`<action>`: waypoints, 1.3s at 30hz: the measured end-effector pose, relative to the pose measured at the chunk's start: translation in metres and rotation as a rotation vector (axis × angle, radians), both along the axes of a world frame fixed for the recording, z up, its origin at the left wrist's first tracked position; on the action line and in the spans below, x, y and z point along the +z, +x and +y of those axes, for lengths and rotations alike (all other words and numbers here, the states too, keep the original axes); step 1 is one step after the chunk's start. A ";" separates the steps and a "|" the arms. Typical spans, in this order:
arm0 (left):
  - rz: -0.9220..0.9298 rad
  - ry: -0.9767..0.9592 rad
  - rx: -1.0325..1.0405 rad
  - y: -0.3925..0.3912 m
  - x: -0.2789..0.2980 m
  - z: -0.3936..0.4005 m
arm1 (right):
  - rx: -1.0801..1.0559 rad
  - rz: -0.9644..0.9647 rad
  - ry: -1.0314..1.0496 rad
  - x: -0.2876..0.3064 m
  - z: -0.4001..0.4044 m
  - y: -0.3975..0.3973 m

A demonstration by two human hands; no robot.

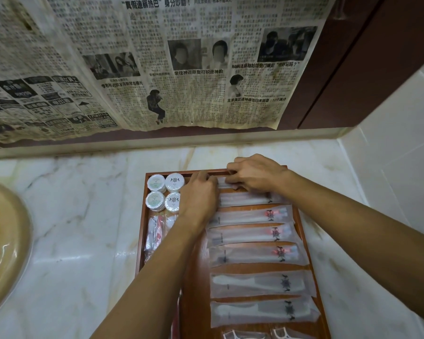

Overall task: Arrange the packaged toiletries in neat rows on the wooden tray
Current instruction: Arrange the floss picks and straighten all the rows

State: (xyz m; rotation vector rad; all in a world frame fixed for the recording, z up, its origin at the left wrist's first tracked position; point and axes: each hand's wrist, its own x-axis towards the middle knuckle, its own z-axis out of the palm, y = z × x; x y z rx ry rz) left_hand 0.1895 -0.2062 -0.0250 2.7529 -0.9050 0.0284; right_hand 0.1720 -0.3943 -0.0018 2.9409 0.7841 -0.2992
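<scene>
Nearest the camera, at the tray's near end: two small clear packets with white plastic picks (249,335), partly cut off by the frame edge.

Container: rectangular reddish-brown wooden tray (198,277), lying on a pale veined marble counter (78,216), near the back wall.

Contents, right column, near to far: two frosted sleeves holding white combs (262,285); then frosted sleeves holding toothbrushes with red-marked ends (250,234), three fully seen and one more partly under the right wrist; all lie crosswise, roughly parallel, with uneven gaps. Farthest in this column is a frosted sleeve at the far rim (224,183), contents not legible.

Contents, left column: four round white paper-wrapped discs (163,193) in a two-by-two block in the far left corner; nearer, crinkled clear packets with red and white contents (154,232), partly hidden by the left forearm.

Left hand (200,192): fingers curled down onto the farthest sleeve's left end; whether it pinches or only presses cannot be told.

Right hand (253,176): fingers bent over the same sleeve by the far rim, apparently pinching it.

Risks, as judgement: slippery, light sleeves may skew under uneven pushing; the right forearm lies over the next sleeve and could drag it; the left wrist is close beside the discs and could nudge them.

Beside: beige basin rim (8,241); yellowed newspaper sheet (145,62) on the wall.
</scene>
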 end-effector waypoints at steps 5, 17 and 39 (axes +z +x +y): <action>-0.008 -0.015 0.015 -0.002 0.000 -0.001 | 0.067 0.026 -0.011 0.004 -0.007 0.001; 0.002 -0.010 0.013 -0.002 -0.001 -0.002 | 0.027 -0.017 -0.014 -0.001 -0.042 -0.017; 0.057 -0.037 0.013 -0.001 -0.002 0.002 | -0.315 -0.121 0.177 0.014 -0.065 -0.055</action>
